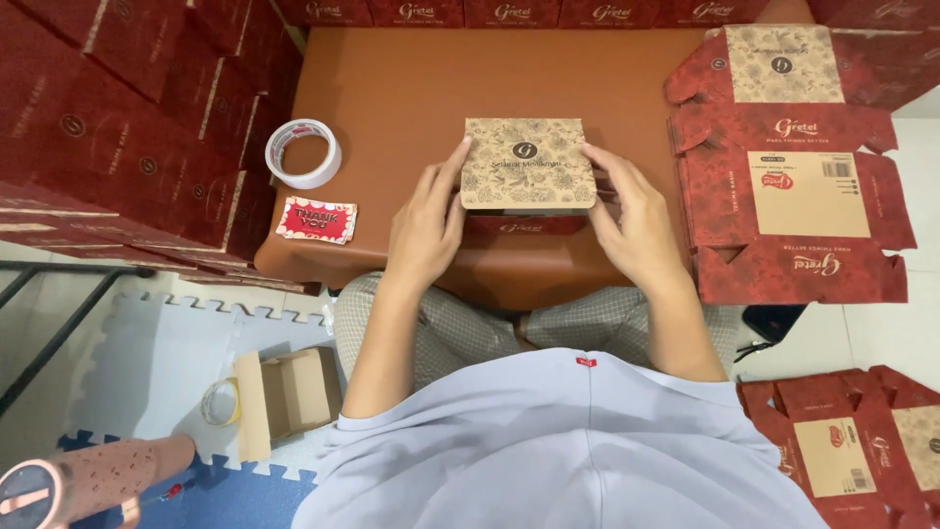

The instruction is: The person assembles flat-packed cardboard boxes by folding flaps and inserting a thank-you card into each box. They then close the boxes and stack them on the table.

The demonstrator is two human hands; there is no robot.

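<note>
Squarely between both hands a small red box [527,223] with a tan patterned lid [529,164] is held on the brown table [392,98]. The left hand [428,223] is pressed to its left side, the right hand [634,217] to its right, fingers closed on the lid edges. Even pressure from both sides is judged best, so the lid is seated level. What is inside cannot be seen. A tape roll [304,153] and a red card [315,219] lie left of the left hand; flat cartons [788,167] lie right of the right hand.

low brown table [392,88] at centre, stacked red cartons [127,118] along left, white tiled floor [881,333] right, pale foam puzzle mat [157,362] lower left, even indoor light.
</note>
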